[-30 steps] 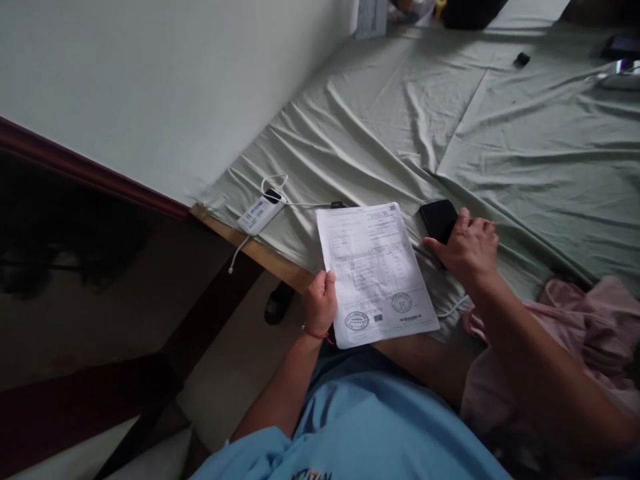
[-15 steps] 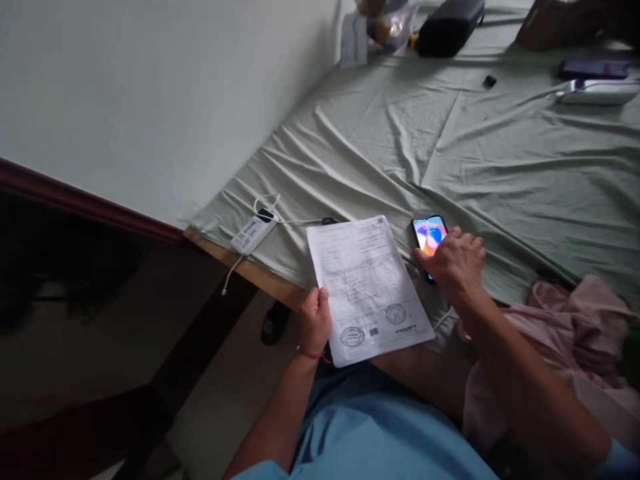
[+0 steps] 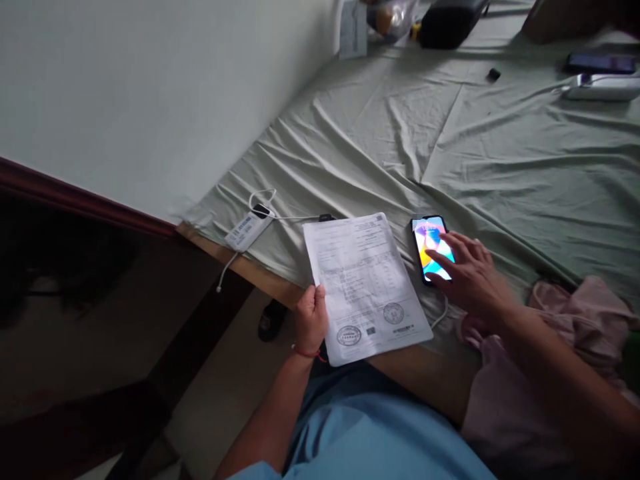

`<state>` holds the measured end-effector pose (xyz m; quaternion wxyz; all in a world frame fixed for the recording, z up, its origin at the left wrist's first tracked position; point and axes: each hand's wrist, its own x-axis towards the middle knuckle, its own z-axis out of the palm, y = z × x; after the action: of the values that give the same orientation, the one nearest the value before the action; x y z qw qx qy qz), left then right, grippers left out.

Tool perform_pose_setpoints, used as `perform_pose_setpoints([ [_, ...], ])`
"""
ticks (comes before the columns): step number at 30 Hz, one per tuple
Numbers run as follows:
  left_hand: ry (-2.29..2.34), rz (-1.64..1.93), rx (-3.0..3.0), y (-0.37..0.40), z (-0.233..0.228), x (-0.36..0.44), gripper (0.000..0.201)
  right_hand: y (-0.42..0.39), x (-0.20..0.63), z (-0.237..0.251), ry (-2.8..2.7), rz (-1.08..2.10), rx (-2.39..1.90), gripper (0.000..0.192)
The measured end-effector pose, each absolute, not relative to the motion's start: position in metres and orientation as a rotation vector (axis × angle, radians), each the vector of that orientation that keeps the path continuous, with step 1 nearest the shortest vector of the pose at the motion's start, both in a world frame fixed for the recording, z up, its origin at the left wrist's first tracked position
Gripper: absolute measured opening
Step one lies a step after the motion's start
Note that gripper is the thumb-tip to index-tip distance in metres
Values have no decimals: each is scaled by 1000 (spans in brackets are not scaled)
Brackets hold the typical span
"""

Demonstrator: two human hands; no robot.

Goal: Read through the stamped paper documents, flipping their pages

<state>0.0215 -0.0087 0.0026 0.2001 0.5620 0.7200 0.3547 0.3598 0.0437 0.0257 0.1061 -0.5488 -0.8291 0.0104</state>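
Wrinkled green sheet (image 3: 500,167) lies broad and bare beyond the fingers. Left hand (image 3: 310,320) pinches the paper's (image 3: 363,283) near-left edge at the bed's edge; right hand (image 3: 467,273), fingers loosely spread, touches the lit phone (image 3: 427,241) just beside the paper.

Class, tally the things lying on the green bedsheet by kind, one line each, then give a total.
Phones: 2
Power banks: 2
Printed paper sheets: 1
Pink cloths: 1
Small black items: 1
Total: 7

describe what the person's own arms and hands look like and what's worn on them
Both forearms are bare; no sleeves reach them. The left hand has a thin red string bracelet round its wrist. The right hand shows no ring, watch or band. A light blue shirt covers the torso below.
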Motion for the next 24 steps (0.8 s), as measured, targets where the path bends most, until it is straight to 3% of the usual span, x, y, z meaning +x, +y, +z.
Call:
perform_pose_setpoints([
  [7, 2027, 994, 1597, -7, 1, 22, 41, 44, 360, 25, -2303, -125, -1659, 27],
  [11, 2033, 998, 1592, -7, 2, 23, 41, 50, 372, 21, -2007, -270, -1738, 34],
  [24, 2045, 1016, 1616, -10, 1, 23, 39, 51, 369, 14, -1970, -84, -1401, 11],
])
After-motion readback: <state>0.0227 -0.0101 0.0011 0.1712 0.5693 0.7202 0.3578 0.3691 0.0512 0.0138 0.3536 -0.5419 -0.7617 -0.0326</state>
